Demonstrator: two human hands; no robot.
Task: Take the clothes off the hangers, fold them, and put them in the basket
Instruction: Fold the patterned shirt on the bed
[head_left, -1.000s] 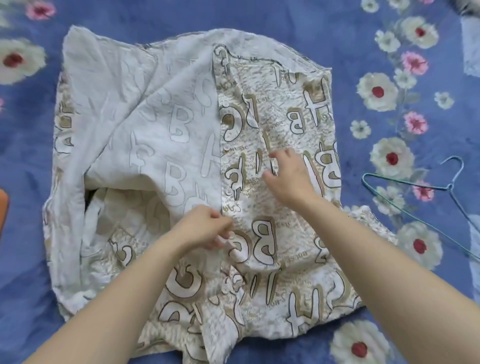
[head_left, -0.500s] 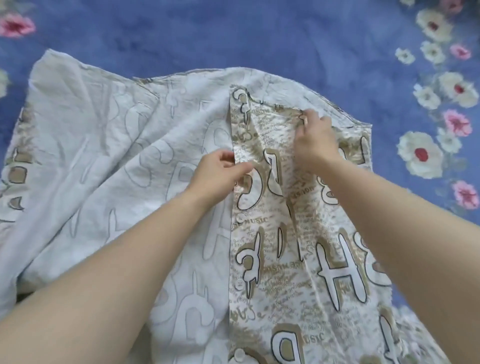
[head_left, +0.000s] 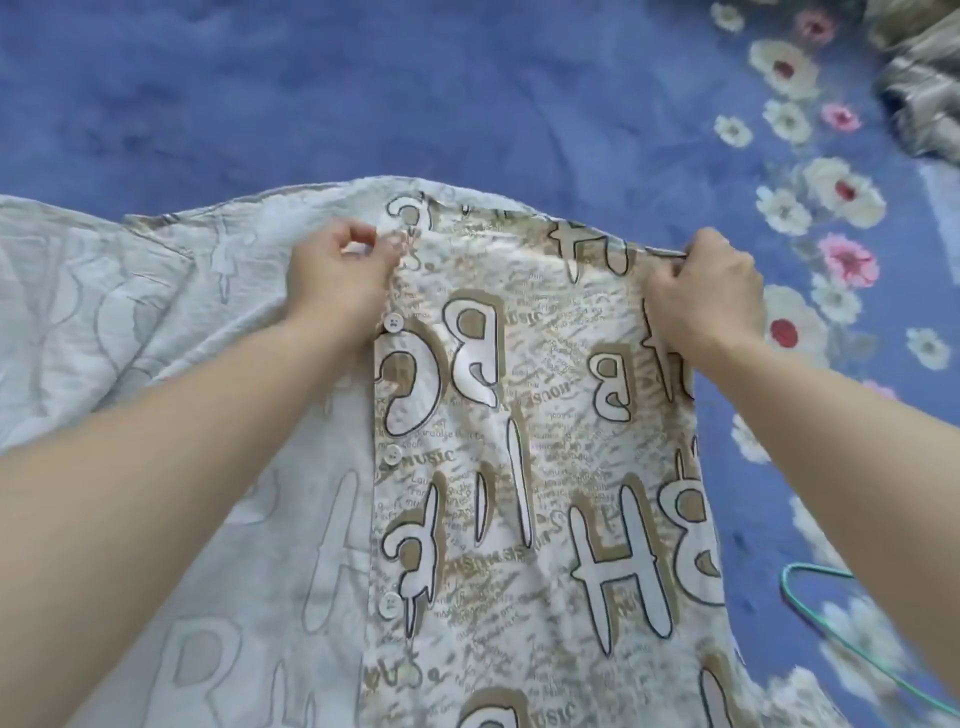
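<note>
A white button-up shirt (head_left: 519, 441) printed with large beige and white letters lies spread on the blue flowered cloth. Its left half shows the pale inside. My left hand (head_left: 337, 275) pinches the button placket near the far hem. My right hand (head_left: 701, 291) grips the shirt's far right corner. Both arms reach out over the shirt. No basket is in view.
A green wire hanger (head_left: 810, 618) lies on the blue floral cloth (head_left: 467, 93) at the lower right. A crumpled grey-brown garment (head_left: 919, 88) sits at the top right corner.
Both hands have slid up the shirt front to its far edge. The right hand went out to the right corner. The view has moved closer to the shirt.
</note>
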